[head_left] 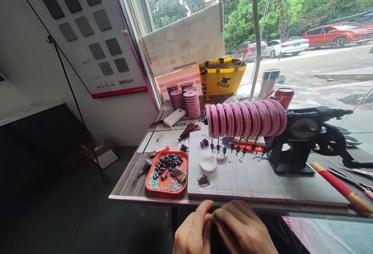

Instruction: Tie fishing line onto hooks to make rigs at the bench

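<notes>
Nearest, below the surface's front edge (pixel 204 201): left hand (pixel 192 232) and right hand (pixel 243 230) pressed together, fingertips meeting at centre as if pinching something fine; the item itself is too small to make out, likely one of the thin lines that run down across the white board (pixel 262 180).

On the board: one white dish (pixel 208 162) and a small bundle of purple strands (pixel 203 180), both within easy reach. Left of it, one orange tray (pixel 167 176) keeps dark beads and silvery bits from rolling off.

Mid-surface: one row of pink spools (pixel 246 119) mounted on a black hand-crank winder (pixel 309 137), so each line feeds down toward the hands; roughly ten spools, exact count uncertain. One red-wrapped stick (pixel 339 187) lies at right.

Far: four stacks of pink spools (pixel 184 98), one yellow bag (pixel 222 77), one steel flask (pixel 268 82), one red can (pixel 284 96), by the window.
</notes>
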Motion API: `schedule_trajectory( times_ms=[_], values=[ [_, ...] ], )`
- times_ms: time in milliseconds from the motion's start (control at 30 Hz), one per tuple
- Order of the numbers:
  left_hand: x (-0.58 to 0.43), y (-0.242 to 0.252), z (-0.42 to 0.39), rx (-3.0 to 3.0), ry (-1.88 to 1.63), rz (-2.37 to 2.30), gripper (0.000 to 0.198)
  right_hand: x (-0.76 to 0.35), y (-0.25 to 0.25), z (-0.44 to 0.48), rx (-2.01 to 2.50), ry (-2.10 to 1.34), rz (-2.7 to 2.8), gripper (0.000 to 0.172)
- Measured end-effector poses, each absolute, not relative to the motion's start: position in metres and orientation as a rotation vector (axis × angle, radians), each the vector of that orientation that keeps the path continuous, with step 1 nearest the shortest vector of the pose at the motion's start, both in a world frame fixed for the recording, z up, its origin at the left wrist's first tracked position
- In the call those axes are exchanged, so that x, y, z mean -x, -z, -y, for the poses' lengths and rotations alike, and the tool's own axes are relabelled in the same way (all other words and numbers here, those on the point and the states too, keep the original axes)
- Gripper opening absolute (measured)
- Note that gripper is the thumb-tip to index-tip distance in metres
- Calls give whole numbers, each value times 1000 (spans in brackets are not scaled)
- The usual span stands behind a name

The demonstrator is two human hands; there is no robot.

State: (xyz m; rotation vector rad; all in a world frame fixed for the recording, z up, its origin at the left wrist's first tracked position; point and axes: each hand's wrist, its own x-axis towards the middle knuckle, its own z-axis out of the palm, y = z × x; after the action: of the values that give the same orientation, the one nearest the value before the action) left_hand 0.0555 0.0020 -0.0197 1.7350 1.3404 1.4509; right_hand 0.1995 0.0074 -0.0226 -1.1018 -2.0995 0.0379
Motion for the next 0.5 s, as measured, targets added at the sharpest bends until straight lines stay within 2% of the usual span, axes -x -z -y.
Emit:
schedule_trajectory(
  times_ms=[233, 367, 500],
  values=[
    [-43, 8, -20, -1923, -1191, -1571, 26, -203, -1, -35, 1281, -189, 1922, 20],
    [-37, 33, -15, -2070, -1099, -1655, 27, -197, 3, -41, 1381, -158, 1927, 19],
    [-42, 58, -7, -2347, -1069, -1694, 38, -193, 10, -40, 1395, -55, 1971, 21]
  ],
)
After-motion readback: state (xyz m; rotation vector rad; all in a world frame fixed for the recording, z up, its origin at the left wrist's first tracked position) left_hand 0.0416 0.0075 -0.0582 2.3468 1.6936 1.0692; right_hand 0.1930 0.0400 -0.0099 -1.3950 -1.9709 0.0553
